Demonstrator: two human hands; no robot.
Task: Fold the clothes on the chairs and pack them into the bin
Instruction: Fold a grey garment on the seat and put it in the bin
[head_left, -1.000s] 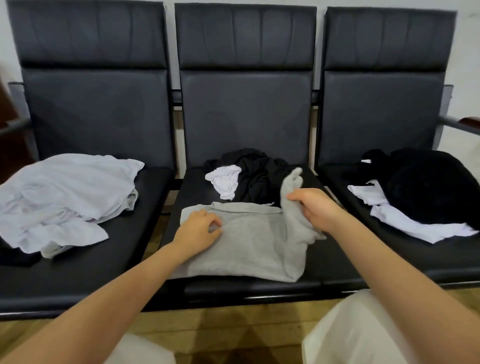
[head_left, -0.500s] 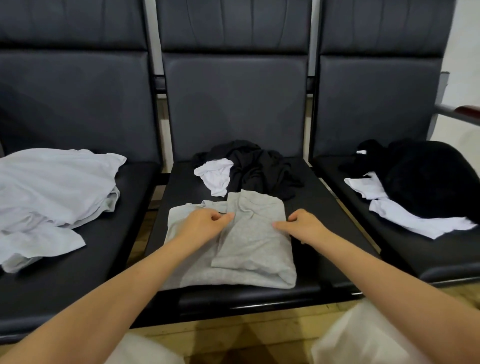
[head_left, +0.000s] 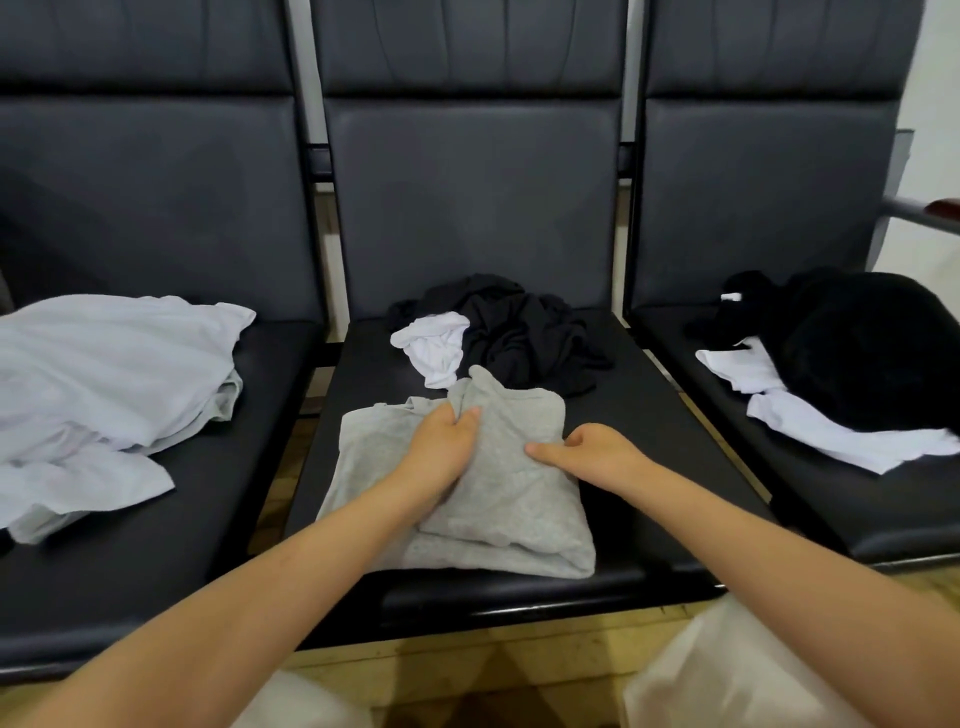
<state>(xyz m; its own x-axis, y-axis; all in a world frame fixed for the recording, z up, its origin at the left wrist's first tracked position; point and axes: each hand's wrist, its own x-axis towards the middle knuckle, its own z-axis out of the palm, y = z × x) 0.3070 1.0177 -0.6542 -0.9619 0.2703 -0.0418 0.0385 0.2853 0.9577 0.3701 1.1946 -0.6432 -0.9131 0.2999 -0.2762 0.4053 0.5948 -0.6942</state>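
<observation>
A grey garment (head_left: 498, 499) lies partly folded on the front of the middle chair's seat (head_left: 654, 467), its right part laid over the middle. My left hand (head_left: 441, 452) pinches a raised fold near the garment's top edge. At the right edge of the folded layer, my right hand (head_left: 592, 452) lies with thumb and curled forefinger on the cloth. Behind the grey garment sit a crumpled black garment (head_left: 524, 338) and a small white one (head_left: 436, 348). No bin is in view.
A heap of pale lilac-white clothes (head_left: 104, 374) covers the left chair. On the right chair a black pile (head_left: 857, 343) sits on a white garment (head_left: 810, 431). A metal armrest (head_left: 924, 213) juts out at the far right. Wooden floor and my pale trousers (head_left: 727, 675) lie below.
My right hand carried the grey garment's right side over onto the middle and laid it flat. My left hand moved up to pinch the top fold. The camera moved closer.
</observation>
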